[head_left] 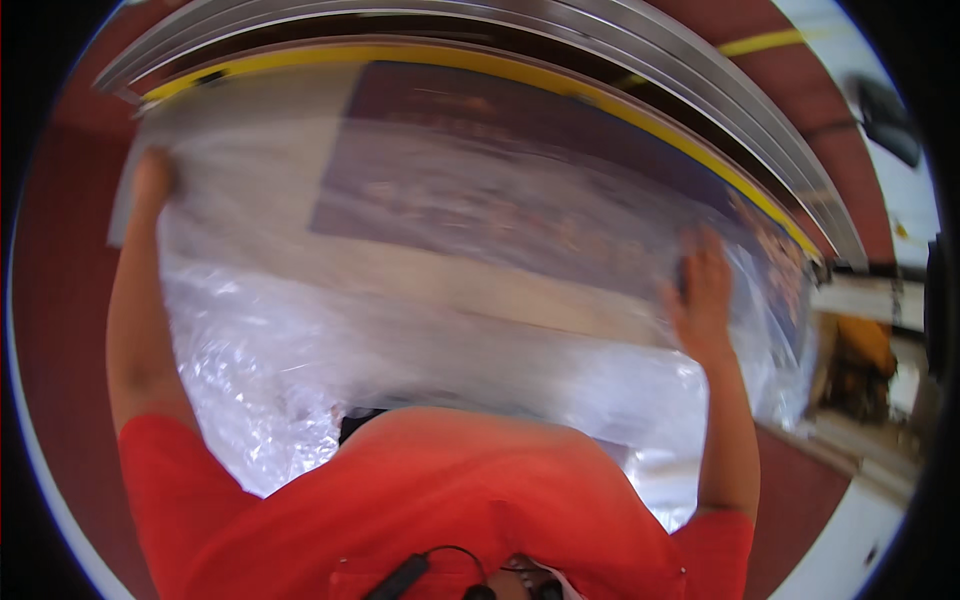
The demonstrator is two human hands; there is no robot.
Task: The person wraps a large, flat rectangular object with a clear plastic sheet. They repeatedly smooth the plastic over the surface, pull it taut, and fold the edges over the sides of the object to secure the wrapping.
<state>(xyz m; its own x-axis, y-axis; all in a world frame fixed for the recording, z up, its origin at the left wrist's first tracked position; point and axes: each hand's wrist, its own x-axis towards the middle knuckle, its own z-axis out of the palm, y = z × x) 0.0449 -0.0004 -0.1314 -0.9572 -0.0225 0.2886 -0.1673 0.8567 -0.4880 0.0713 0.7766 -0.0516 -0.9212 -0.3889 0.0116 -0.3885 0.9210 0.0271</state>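
Observation:
A wide sheet of clear plastic film [270, 330] lies in front of me, wrinkled and shiny toward my body. Beneath it shows a large flat panel with a dark purple printed area [480, 170] and a beige part [560, 300]. At the far left, my left hand [153, 178] is closed at the film's edge; folds run from the film toward its fingers, which are blurred. My right hand [703, 290] rests on the film over the right part of the panel, its fingers stretched out and the thumb apart.
A yellow strip [480, 58] borders the panel's far side, with a ribbed silver metal rail [640, 45] beyond it. The floor [60, 270] is dark red. At the right stand a pale ledge [870, 305] and an orange-yellow object [862, 345], both blurred.

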